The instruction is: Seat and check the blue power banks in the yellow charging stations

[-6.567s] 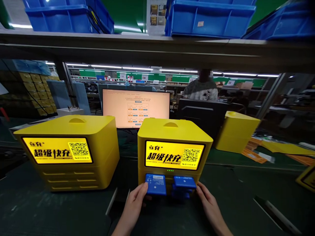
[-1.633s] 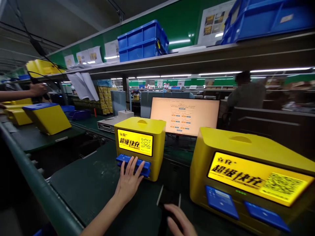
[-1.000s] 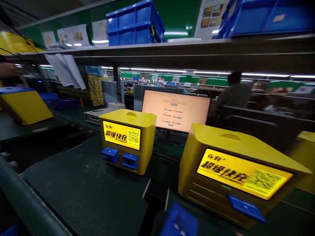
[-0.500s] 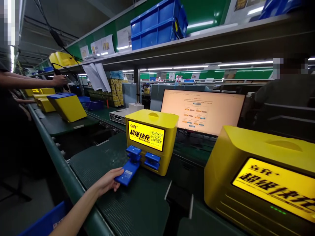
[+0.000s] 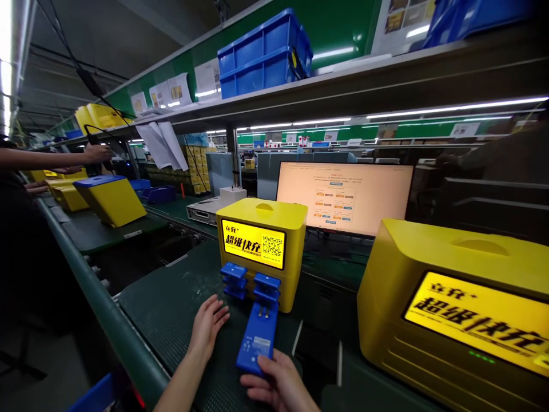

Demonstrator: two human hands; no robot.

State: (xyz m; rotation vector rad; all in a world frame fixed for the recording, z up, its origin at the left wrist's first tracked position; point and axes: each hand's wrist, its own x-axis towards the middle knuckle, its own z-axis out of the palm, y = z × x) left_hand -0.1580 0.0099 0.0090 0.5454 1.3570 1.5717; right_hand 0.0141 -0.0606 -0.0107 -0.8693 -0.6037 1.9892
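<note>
Fingers of the right hand [image 5: 274, 384] are closed around the near end of a blue power bank [image 5: 258, 339], which is held flat and lengthwise, its far end pointed at the yellow charging station [image 5: 261, 247] and lying just in front of that station's lower right slots. The left hand [image 5: 207, 327] is laid open, palm down, fingers spread, on the dark green desk [image 5: 171, 309] just left of the power bank; nothing is gripped by it. Further blue power banks [image 5: 249, 281] are seen sticking out of the slots in the station's front, in two stacked columns, below its lit yellow screen [image 5: 254, 244] with black characters and a QR code. A second, larger-looking yellow station [image 5: 454, 309] is set to the right of the first one, nearer the camera, with its own lit panel. A monitor [image 5: 343, 197] with a pale page is placed behind the first station. Blue bins [image 5: 263, 54] are stored on the shelf above it. Far to its left, another person's hand [image 5: 96, 152] is held over a tilted yellow unit [image 5: 112, 199].
</note>
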